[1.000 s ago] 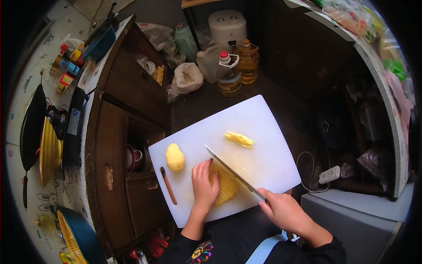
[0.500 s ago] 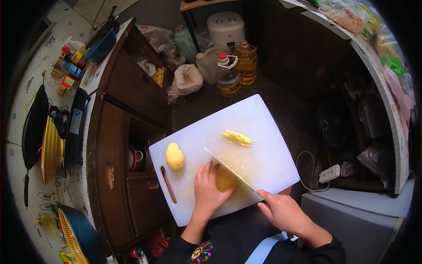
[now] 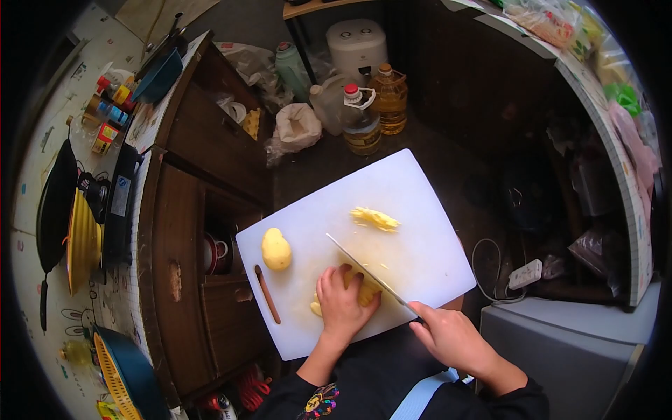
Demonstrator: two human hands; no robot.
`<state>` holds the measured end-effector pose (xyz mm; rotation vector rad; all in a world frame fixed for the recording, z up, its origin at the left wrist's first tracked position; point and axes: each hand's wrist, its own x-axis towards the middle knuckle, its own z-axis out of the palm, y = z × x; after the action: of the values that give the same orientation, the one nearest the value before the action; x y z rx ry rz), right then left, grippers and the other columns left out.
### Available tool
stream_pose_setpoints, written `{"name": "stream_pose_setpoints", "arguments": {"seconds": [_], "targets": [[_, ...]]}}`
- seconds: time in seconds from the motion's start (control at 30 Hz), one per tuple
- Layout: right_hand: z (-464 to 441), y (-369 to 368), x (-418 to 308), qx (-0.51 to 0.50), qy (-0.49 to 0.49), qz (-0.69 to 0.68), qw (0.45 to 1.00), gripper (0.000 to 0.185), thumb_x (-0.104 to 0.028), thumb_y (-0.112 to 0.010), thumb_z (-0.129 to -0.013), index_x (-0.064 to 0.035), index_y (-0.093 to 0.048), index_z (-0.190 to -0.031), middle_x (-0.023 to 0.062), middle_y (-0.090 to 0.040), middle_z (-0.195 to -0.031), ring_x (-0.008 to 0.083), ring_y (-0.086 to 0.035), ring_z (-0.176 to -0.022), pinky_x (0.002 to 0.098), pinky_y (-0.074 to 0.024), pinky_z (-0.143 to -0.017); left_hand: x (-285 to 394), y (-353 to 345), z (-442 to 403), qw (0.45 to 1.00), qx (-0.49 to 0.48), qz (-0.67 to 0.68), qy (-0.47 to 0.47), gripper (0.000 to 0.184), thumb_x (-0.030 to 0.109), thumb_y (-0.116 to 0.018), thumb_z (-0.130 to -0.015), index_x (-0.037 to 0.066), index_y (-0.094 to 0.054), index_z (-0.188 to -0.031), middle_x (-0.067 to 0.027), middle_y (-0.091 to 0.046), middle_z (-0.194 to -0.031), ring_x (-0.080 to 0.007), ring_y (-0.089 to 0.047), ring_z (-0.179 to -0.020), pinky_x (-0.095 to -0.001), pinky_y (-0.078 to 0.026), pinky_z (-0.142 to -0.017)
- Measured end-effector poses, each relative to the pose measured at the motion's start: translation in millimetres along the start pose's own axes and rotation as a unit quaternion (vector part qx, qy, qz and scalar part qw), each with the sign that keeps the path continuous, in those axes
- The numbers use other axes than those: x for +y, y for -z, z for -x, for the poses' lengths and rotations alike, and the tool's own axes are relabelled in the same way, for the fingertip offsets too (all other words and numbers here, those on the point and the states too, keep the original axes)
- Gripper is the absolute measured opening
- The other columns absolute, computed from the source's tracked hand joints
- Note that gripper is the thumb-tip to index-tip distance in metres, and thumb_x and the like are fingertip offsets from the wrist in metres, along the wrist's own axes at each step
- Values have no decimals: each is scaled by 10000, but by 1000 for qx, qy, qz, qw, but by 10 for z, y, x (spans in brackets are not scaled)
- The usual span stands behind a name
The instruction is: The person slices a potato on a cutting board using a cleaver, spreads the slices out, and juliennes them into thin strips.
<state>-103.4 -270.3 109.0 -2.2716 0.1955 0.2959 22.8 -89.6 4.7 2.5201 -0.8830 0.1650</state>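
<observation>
A white cutting board point(image 3: 308, 210) lies in front of me. My right hand point(image 3: 451, 334) is closed round the handle of a kitchen knife point(image 3: 367, 270), its blade slanting up and left across the board. Just left of the blade, my left hand point(image 3: 344, 304) rests with bent fingers over sliced potato point(image 3: 366, 291), holding it down; the fingers hide part of it. A few pieces show at the hand's left side. Farther up the board sits a small pile of potato strips point(image 3: 376, 219). One whole peeled potato point(image 3: 276, 250) lies at the left, near the board's handle slot.
Beyond the board, oil bottles point(image 3: 362, 126) and an open plastic bag point(image 3: 297, 126) stand on the floor. Wooden cabinets point(image 3: 178, 231) line the left side. A power strip point(image 3: 525, 274) lies at the right, above a grey surface point(image 3: 553, 350).
My left hand has shifted slightly right and down, its fingers more spread over the sliced potato. Loose pieces now show at its left. The knife stays nearly in place.
</observation>
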Motion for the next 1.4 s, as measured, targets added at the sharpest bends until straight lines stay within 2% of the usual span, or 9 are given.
{"name": "stream_pose_setpoints", "arguments": {"seconds": [0.13, 0.23, 0.33, 0.43, 0.67, 0.8, 1.1, 1.3, 1.4], "targets": [[-3, 1, -18, -7, 1, 8, 1000, 340, -230, -582, -946, -29, -532, -1216, 217, -663, -793, 407, -646, -739, 499, -511, -664, 6, 55, 3, 1000, 11, 1, -29, 510, 341, -798, -668, 73, -649, -1075, -138, -558, -1194, -393, -458, -1164, -542, -349, -1004], [13, -13, -4, -7, 11, 23, 1000, 352, -236, -585, -942, -38, -523, -1226, 208, -660, -789, 400, -646, -726, 493, -514, -652, 28, 244, 68, 997, 66, 17, -35, 415, 255, -788, -693, 67, -665, -1043, -135, -573, -1203, -380, -490, -1131, -513, -389, -964], [28, -28, -30, -11, 15, 40, 999, 366, -246, -591, -937, -46, -517, -1234, 199, -656, -787, 390, -648, -714, 485, -519, -638, -155, 147, 152, 993, 115, 30, -14, 296, 135, -751, -726, 52, -681, -1001, -126, -608, -1162, -363, -538, -1085, -464, -433, -912], [7, -80, -54, -13, 30, 49, 998, 372, -254, -597, -933, -52, -518, -1235, 190, -652, -785, 380, -650, -700, 477, -524, -622, -201, 53, 116, 991, 110, 72, -40, 232, 54, -712, -743, 41, -690, -974, -123, -638, -1082, -342, -576, -1018, -429, -456, -869], [102, 3, -222, -22, 29, 87, 996, 394, -265, -600, -929, -48, -528, -1250, 180, -620, -734, 360, -641, -626, 440, -531, -569, -223, -4, 110, 988, 128, 78, -40, 250, 57, -711, -716, 28, -678, -962, -118, -637, -1043, -355, -576, -1001, -440, -449, -836], [216, 19, -290, -33, 34, 129, 990, 424, -282, -604, -926, -26, -547, -1259, 170, -610, -718, 332, -634, -572, 420, -524, -522, -172, -34, 110, 988, 133, 74, -9, 273, 57, -697, -681, 28, -669, -951, -117, -596, -1022, -361, -559, -958, -466, -448, -793], [212, 26, -272, -61, 9, 120, 991, 398, -278, -577, -941, -11, -535, -1232, 191, -611, -712, 346, -627, -553, 431, -523, -510, -225, -69, 121, 989, 120, 84, -25, 286, 51, -697, -683, 18, -668, -966, -131, -602, -1056, -367, -561, -1003, -465, -450, -836], [153, -1, -272, -69, 10, 115, 991, 387, -260, -569, -939, -7, -512, -1226, 195, -610, -694, 362, -624, -542, 453, -517, -491, -236, -60, 105, 989, 113, 89, -25, 277, 20, -707, -689, 35, -677, -964, -142, -610, -1029, -392, -547, -952, -461, -460, -814], [84, -44, -283, -75, 5, 103, 992, 377, -249, -572, -933, -2, -496, -1208, 199, -609, -686, 372, -622, -543, 458, -516, -493, -264, -62, 132, 992, 94, 78, -35, 310, 62, -701, -676, 16, -677, -982, -139, -611, -1072, -383, -553, -1022, -470, -447, -855]]}}
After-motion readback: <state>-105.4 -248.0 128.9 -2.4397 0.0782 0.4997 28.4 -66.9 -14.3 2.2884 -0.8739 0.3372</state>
